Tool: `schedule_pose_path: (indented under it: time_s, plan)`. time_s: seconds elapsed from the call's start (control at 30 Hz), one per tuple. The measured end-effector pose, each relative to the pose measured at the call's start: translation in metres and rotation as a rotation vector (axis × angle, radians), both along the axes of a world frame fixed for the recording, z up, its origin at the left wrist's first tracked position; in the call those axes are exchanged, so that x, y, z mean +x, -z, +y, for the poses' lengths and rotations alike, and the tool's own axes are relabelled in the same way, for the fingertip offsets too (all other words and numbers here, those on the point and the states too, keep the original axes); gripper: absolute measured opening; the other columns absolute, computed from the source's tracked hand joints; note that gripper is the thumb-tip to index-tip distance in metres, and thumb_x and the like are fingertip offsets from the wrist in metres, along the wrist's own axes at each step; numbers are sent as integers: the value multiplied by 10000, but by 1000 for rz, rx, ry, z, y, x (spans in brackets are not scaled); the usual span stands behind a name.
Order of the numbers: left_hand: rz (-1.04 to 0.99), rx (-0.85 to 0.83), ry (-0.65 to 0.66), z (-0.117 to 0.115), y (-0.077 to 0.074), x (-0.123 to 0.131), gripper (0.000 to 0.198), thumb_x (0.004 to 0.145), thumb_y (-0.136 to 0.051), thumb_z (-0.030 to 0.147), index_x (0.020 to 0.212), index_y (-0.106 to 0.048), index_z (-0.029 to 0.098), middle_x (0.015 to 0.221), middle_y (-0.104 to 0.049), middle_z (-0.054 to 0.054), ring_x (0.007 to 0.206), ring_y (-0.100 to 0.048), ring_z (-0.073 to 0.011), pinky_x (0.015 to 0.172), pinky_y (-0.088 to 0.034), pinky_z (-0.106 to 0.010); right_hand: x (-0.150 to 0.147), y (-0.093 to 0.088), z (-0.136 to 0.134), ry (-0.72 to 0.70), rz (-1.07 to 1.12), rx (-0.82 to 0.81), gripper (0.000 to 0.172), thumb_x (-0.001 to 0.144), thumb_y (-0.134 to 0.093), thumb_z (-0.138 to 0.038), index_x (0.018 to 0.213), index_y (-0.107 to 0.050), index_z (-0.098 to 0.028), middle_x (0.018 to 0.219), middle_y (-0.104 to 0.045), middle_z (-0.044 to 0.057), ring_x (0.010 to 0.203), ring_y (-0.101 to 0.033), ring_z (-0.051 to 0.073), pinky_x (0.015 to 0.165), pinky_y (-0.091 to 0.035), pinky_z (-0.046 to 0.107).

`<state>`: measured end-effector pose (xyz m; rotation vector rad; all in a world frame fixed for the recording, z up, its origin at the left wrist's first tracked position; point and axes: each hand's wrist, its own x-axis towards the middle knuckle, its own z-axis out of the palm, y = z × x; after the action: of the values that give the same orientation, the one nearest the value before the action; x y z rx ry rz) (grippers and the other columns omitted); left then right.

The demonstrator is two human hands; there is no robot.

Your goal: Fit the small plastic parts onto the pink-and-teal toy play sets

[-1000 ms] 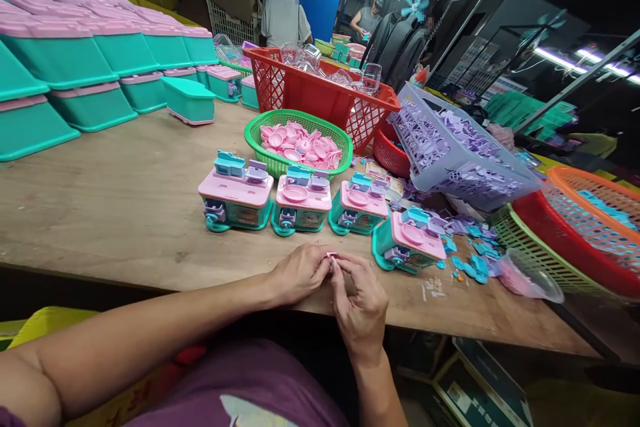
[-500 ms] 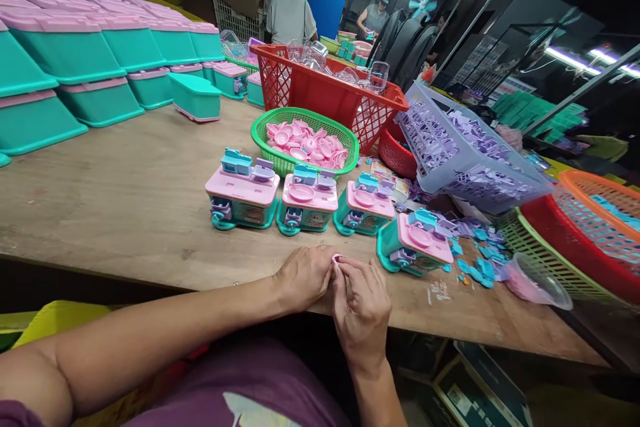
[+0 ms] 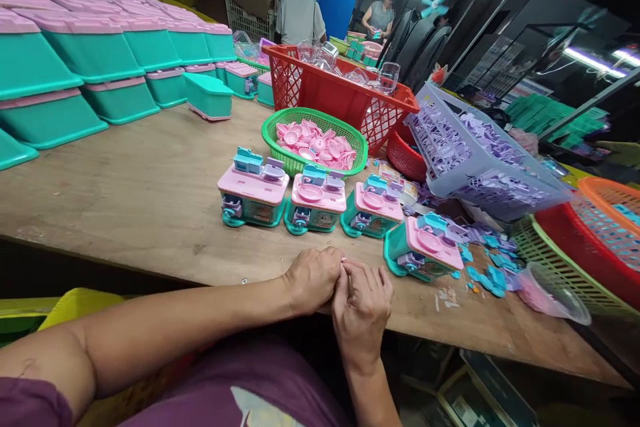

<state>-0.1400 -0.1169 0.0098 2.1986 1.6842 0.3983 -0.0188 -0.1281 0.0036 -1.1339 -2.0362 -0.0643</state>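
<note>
My left hand (image 3: 314,280) and my right hand (image 3: 364,307) meet above the table's front edge. Both are closed, fingertips together on a small pink plastic part (image 3: 343,259), mostly hidden by the fingers. Just beyond stand several toy kitchen units with teal bases and pink tops. On three of them, the second (image 3: 316,197), the third (image 3: 373,208) and the nearest one at the right (image 3: 425,248), a round pink basin shows in the top. The leftmost unit (image 3: 254,188) has a slotted pink top without that basin.
Behind the units is a green basket (image 3: 273,147) of pink basins, then a red crate (image 3: 320,80) of clear parts. A tilted translucent crate (image 3: 445,173) holds purple pieces. Teal boxes (image 3: 95,53) are stacked left. Loose blue pieces (image 3: 493,280) and a clear bowl (image 3: 575,307) lie right.
The view has shifted, so the scene sits a little farther right. My hands stay together; the pink part between the fingertips shows less than before.
</note>
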Motion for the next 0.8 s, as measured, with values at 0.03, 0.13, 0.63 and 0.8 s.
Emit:
schedule_pose_path:
  time_s: [0.03, 0.13, 0.63, 0.8]
  plan:
    - [-6, 1, -5, 0, -1, 1, 282, 925, -322, 178, 987, -580, 82, 926, -624, -170, 774, -629, -270, 664, -502, -362, 1, 1, 1, -13, 18, -9, 97, 919, -512, -186, 929, -609, -197, 876, -680, 38, 834, -616, 183, 985, -349, 443]
    - [-94, 9, -45, 0, -7, -5, 216, 872, -403, 167, 926, -604, 109, 865, -643, -134, 747, -613, -240, 658, -479, -320, 6, 2, 8, -138, 110, -67, 75, 917, -542, -220, 938, -612, -205, 853, -659, 30, 806, -600, 173, 866, -420, 365]
    - [-751, -142, -89, -24, -94, -152, 413, 897, -380, 431, 672, -555, 132, 637, -456, -11, 581, -396, -111, 538, -319, -214, -90, -60, 45, -502, -161, 383, 251, 886, -607, -206, 1130, -620, -268, 1124, -643, 45, 1108, -488, 252, 943, -339, 433]
    - [-544, 151, -337, -22, -94, -213, 406, 902, -455, 463, 775, -623, 116, 711, -513, -13, 671, -448, -129, 587, -333, -219, -136, -66, 76, -568, -271, 296, 91, 917, -570, -263, 943, -651, -232, 1022, -639, 33, 999, -485, 218, 817, -330, 368]
